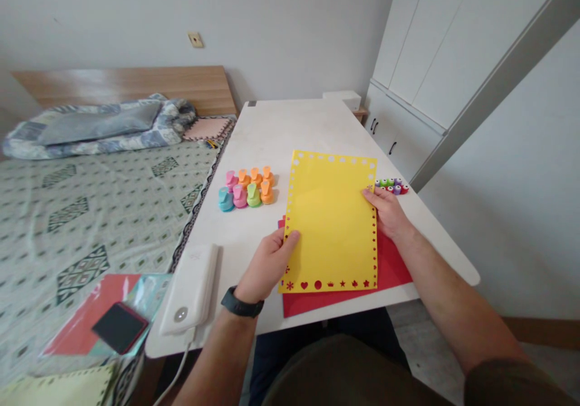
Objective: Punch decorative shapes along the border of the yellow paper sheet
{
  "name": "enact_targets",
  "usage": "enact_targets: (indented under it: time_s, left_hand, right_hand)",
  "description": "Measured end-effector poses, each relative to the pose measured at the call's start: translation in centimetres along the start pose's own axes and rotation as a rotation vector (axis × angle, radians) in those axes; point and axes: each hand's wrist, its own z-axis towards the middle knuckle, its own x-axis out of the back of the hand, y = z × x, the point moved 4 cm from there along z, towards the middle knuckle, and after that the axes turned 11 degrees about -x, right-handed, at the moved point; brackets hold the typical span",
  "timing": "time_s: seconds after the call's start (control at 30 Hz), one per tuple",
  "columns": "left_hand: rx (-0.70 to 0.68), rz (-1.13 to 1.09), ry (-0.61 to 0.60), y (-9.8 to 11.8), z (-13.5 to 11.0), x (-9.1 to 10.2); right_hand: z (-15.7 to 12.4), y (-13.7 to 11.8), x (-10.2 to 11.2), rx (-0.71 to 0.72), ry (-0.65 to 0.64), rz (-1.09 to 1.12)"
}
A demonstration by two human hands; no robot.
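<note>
Between my two hands I hold up a yellow sheet of paper (333, 225) whose edges are lined with punched shapes, among them a heart, a circle, a crown and a star. My left hand (270, 260) pinches its left edge, thumb on top. Higher up, on the right edge, my right hand (386, 210) grips it the same way. Underneath, red paper (393, 262) lies on the white table (290, 129) and shows through the lower holes. Left of the sheet stand several colourful craft punches (247, 190) in two rows.
Small colourful pieces (395, 185), perhaps little stampers, sit beyond my right hand. A white device (193, 288) with a cable occupies the table's near left corner. On the bed (131, 200) lie a phone (120, 327) and coloured paper (93, 309). White cabinets (421, 49) flank the right side.
</note>
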Motion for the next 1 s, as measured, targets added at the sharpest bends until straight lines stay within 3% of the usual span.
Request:
enact_targets:
  time_s: [0.2,0.4,0.63,0.87,1.0]
  left_hand:
    - [0.021,0.01,0.13,-0.9,-2.2,0.6]
    - [0.137,-0.043,0.253,-0.9,-6.4,1.3]
    - [0.332,-0.175,0.224,-2.2,-11.5,2.3]
    - [0.546,-0.289,0.269,-2.3,-15.0,3.1]
    - [0.641,-0.376,0.205,-3.1,-16.6,3.5]
  right_hand:
    - [-0.1,0.1,-0.5,-0.055,-0.072,0.015]
    - [0.1,0.1,-0.2,-0.093,-0.073,-0.027]
    - [0.2,0.8,-0.4,-0.105,-0.042,-0.035]
    - [0.0,0.6,-0.5,-0.104,-0.151,0.005]
    - [0.3,0.8,-0.5,-0.108,-0.164,0.011]
